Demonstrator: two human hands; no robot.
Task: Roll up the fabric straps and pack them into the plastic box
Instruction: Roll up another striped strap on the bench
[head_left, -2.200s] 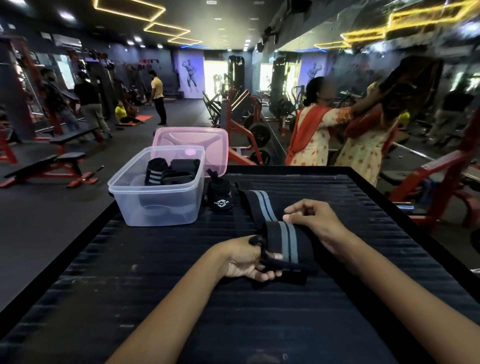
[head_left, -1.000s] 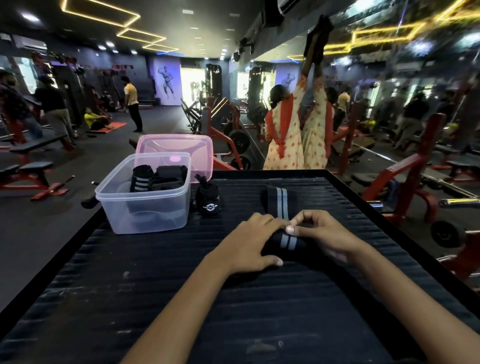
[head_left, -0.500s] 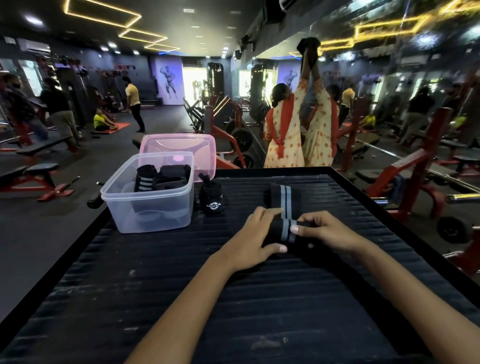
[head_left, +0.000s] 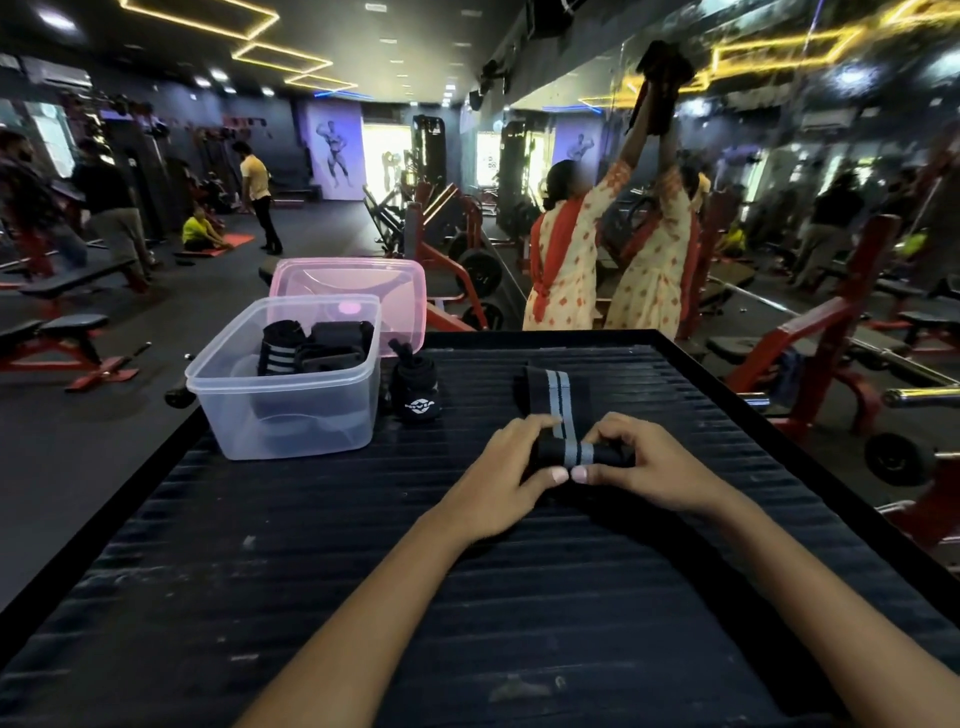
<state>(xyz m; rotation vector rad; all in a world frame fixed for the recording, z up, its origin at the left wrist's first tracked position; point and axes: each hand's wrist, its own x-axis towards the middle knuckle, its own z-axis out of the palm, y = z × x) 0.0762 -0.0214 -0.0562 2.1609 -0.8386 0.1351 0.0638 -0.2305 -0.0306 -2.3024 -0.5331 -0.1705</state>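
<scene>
Presently both hands, left (head_left: 498, 470) and right (head_left: 641, 462), pinch the black grey-striped fabric strap (head_left: 563, 415), part-rolled on the dark ribbed worktop (head_left: 363, 597), right of the clear plastic box (head_left: 285, 384). Risk: uneven thumb pressure could skew or loosen the roll.

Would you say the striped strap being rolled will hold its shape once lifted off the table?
Probably not unaided: the striped strap is soft fabric, and its flat unrolled tail looks floppy. Both the left hand and right hand pinch the roll, suggesting it may spring loose.
</scene>
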